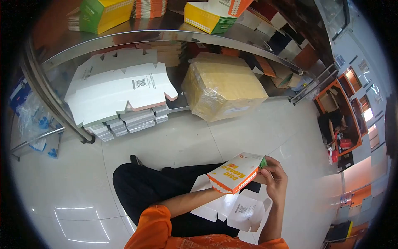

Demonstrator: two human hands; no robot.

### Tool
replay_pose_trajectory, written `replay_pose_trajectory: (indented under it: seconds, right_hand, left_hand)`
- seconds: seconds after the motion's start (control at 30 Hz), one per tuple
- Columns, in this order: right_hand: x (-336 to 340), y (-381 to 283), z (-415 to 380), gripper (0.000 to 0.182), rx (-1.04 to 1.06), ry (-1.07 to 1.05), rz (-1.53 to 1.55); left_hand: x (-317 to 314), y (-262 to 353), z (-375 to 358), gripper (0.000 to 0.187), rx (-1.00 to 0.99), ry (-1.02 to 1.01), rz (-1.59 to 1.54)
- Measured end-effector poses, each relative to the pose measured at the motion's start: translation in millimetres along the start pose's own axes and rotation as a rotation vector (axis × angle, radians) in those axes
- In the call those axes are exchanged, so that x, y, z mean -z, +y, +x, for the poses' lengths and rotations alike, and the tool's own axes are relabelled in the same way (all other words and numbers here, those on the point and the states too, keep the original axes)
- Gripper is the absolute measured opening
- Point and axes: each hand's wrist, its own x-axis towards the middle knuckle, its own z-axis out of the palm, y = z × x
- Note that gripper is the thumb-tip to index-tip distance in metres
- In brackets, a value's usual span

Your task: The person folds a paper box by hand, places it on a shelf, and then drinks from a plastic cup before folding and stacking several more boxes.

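A partly folded cardboard food box [234,172], white with yellow lettering and orange edges, is held tilted above my lap. My right hand [274,176] grips its far right end, thumb and fingers closed at a green flap [263,162]. From the left, my left forearm reaches under the box; that hand is behind the cardboard and its fingers are hidden. Below the box, an unfolded white carton blank [244,209] with a printed QR code lies across my dark trousers.
Flat white carton blanks [120,91] are stacked on the lower shelf beside a taped brown carton [226,85]. Folded yellow and green boxes [209,17] stand on the metal shelf [166,35] above. A person [331,124] sits farther right.
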Motion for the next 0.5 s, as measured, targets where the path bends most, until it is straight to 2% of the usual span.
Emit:
replay_pose_trajectory:
  seconds: [0.13,0.2,0.27,0.3,0.37,0.47,0.5]
  right_hand:
    - [3,3,2,0.011,-0.025,-0.077,0.052]
    - [-5,11,-1,0.014,0.006,-0.052,0.090]
    - [-13,8,-3,0.012,-0.085,0.012,0.258]
    - [-16,15,-4,0.012,-0.080,0.002,0.266]
    - [-22,31,-7,0.011,-0.055,0.122,0.114]
    - [-19,26,-2,0.018,-0.047,0.115,0.049]
    - [-16,26,1,0.018,-0.049,0.120,0.043]
  left_hand:
    - [0,1,0,0.030,-0.017,0.001,-0.009]
    - [-3,1,2,0.029,-0.034,-0.005,-0.015]
    - [-9,3,7,0.029,-0.026,0.009,0.021]
    - [-14,12,14,0.026,0.053,0.053,0.167]
    - [-17,28,13,0.028,0.033,0.037,0.162]
    - [-26,46,17,0.027,-0.008,0.027,0.189]
    - [-26,55,19,0.026,0.065,-0.026,0.283]
